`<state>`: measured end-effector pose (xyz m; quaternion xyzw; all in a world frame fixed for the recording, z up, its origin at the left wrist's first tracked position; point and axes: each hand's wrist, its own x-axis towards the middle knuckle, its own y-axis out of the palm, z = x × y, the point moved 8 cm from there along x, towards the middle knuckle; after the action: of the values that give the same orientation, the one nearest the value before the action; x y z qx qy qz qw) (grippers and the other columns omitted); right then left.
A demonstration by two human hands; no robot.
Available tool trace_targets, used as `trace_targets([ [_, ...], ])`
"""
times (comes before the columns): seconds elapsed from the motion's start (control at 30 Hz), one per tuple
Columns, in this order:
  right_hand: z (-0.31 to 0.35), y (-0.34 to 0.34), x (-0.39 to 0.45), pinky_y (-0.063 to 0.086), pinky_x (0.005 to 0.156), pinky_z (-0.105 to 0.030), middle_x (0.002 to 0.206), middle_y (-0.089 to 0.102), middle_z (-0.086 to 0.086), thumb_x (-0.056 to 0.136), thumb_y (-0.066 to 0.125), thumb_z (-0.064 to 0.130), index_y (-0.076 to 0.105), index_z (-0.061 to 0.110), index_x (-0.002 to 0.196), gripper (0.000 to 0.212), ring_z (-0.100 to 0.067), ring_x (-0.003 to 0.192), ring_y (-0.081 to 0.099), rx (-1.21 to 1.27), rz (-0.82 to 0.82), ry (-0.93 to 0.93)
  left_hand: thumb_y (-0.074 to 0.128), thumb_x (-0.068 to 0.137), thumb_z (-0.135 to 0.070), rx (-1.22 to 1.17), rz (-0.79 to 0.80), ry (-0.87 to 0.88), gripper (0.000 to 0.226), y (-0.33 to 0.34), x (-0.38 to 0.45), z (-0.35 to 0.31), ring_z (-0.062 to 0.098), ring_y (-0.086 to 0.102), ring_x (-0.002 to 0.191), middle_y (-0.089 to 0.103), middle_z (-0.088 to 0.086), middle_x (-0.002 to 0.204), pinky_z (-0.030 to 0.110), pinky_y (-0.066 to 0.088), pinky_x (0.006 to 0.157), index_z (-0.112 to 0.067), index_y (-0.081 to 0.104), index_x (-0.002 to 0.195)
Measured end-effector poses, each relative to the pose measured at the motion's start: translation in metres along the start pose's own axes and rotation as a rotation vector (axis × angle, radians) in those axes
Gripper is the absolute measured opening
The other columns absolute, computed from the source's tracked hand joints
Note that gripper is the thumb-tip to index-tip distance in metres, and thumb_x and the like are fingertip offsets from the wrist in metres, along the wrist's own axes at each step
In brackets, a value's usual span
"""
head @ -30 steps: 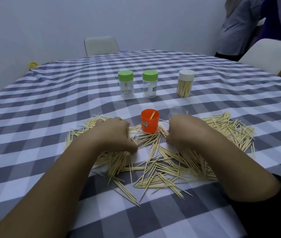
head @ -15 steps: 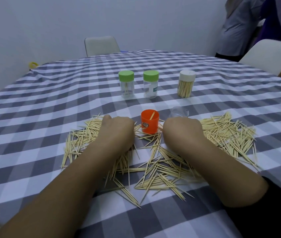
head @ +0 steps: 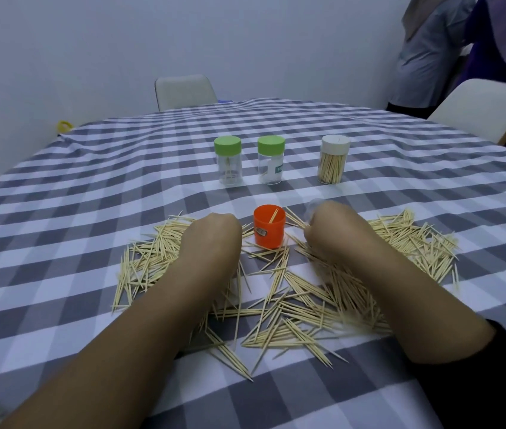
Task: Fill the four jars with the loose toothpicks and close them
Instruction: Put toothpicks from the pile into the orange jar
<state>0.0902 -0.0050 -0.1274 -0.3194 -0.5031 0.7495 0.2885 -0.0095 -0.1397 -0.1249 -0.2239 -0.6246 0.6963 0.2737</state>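
On the desk (head: 60,187), loose toothpicks (head: 307,305) are pressed by both hands; fingers are hidden, so neither grip can be told.

Two green-lidded jars (head: 227,159), one white-lidded jar (head: 334,159), one orange cup (head: 269,226), two chairs (head: 185,91).

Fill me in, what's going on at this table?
A person is gathering loose toothpicks off a checked tablecloth. Both hands, left and right, rest curled on the pile, either side of an orange cap holding one toothpick. Their grip is hidden. Behind stand two near-empty green-lidded jars and a full white-lidded jar, all closed.
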Motion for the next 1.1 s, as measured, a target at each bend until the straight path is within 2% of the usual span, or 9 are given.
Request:
trace_targets([
  [0.1, -0.007, -0.008, -0.001, 0.054, 0.069, -0.035, 0.089, 0.066, -0.008, 0.095, 0.050, 0.016, 0.066, 0.007, 0.096, 0.019, -0.024, 0.084, 0.064, 0.262, -0.032, -0.084, 0.063, 0.081, -0.008, -0.032, 0.068, -0.023, 0.036, 0.002, 0.008, 0.004, 0.025, 0.056, 0.086, 0.059, 0.005, 0.092, 0.028, 0.041, 0.066, -0.016, 0.061, 0.117],
  [0.23, -0.008, -0.016, -0.007, 0.042, 0.051, -0.025, 0.085, 0.069, -0.002, 0.098, 0.048, 0.020, 0.064, 0.011, 0.090, 0.020, -0.013, 0.071, 0.064, 0.644, -0.036, -0.148, 0.051, 0.094, -0.010, -0.215, -0.014, -0.009, 0.031, -0.009, 0.012, 0.009, 0.023, 0.060, 0.096, 0.063, 0.008, 0.111, 0.032, 0.052, 0.084, -0.016, 0.060, 0.123],
  [0.3, -0.005, -0.018, -0.007, 0.048, 0.056, -0.030, 0.084, 0.070, -0.002, 0.098, 0.048, 0.019, 0.063, 0.010, 0.091, 0.019, -0.012, 0.071, 0.065, 0.756, -0.058, -0.186, 0.051, 0.096, -0.011, -0.502, -0.146, -0.015, 0.027, -0.017, 0.008, 0.018, 0.024, 0.063, 0.094, 0.068, 0.009, 0.107, 0.035, 0.053, 0.082, -0.014, 0.065, 0.118],
  [0.43, -0.003, -0.024, -0.003, 0.056, 0.076, -0.035, 0.084, 0.071, -0.003, 0.098, 0.048, 0.017, 0.062, 0.013, 0.087, 0.018, -0.015, 0.075, 0.069, 0.992, -0.172, -0.261, 0.063, 0.090, -0.009, -1.124, -0.285, -0.087, 0.024, -0.021, 0.002, 0.041, 0.008, 0.062, 0.081, 0.071, -0.004, 0.093, 0.014, 0.048, 0.062, -0.018, 0.070, 0.111],
  [0.53, 0.000, -0.025, -0.001, 0.056, 0.082, -0.040, 0.083, 0.070, -0.003, 0.098, 0.048, 0.016, 0.060, 0.016, 0.085, 0.018, -0.019, 0.081, 0.070, 1.180, -0.230, -0.294, 0.066, 0.085, -0.003, -1.522, -0.319, -0.071, 0.024, -0.026, 0.006, 0.046, 0.010, 0.067, 0.093, 0.073, -0.001, 0.099, 0.021, 0.053, 0.082, -0.018, 0.070, 0.104],
  [0.7, 0.009, -0.033, -0.004, 0.057, 0.078, -0.031, 0.083, 0.068, -0.003, 0.099, 0.045, 0.013, 0.058, 0.016, 0.085, 0.019, -0.014, 0.079, 0.069, 1.386, -0.309, -0.352, 0.060, 0.086, 0.002, -1.931, -0.333, -0.048, 0.033, -0.036, 0.013, 0.036, 0.014, 0.067, 0.092, 0.070, 0.005, 0.099, 0.023, 0.056, 0.081, -0.004, 0.063, 0.118],
  [0.8, 0.015, -0.036, -0.007, 0.057, 0.076, -0.027, 0.084, 0.067, -0.006, 0.098, 0.046, 0.012, 0.058, 0.015, 0.085, 0.018, -0.015, 0.079, 0.068, 1.412, -0.373, -0.398, 0.059, 0.088, 0.002, -2.041, -0.319, -0.065, 0.038, -0.032, 0.021, 0.026, 0.014, 0.068, 0.091, 0.069, 0.009, 0.106, 0.023, 0.056, 0.080, -0.001, 0.058, 0.125],
  [0.97, 0.020, -0.036, -0.008, 0.057, 0.079, -0.028, 0.085, 0.067, -0.008, 0.098, 0.047, 0.013, 0.059, 0.015, 0.087, 0.017, -0.020, 0.085, 0.069, 1.458, -0.430, -0.455, 0.056, 0.089, 0.004, -2.143, -0.268, -0.059, 0.038, -0.022, 0.023, 0.007, 0.013, 0.068, 0.092, 0.071, 0.003, 0.096, 0.028, 0.053, 0.090, 0.000, 0.056, 0.126],
  [1.1, 0.022, -0.031, -0.006, 0.055, 0.080, -0.024, 0.087, 0.070, -0.006, 0.098, 0.047, 0.014, 0.062, 0.008, 0.094, 0.016, -0.014, 0.086, 0.069, 1.419, -0.409, -0.471, 0.059, 0.086, 0.002, -2.119, -0.223, -0.059, 0.026, -0.013, 0.023, 0.000, 0.022, 0.064, 0.109, 0.070, 0.006, 0.105, 0.031, 0.049, 0.098, -0.010, 0.066, 0.108],
])
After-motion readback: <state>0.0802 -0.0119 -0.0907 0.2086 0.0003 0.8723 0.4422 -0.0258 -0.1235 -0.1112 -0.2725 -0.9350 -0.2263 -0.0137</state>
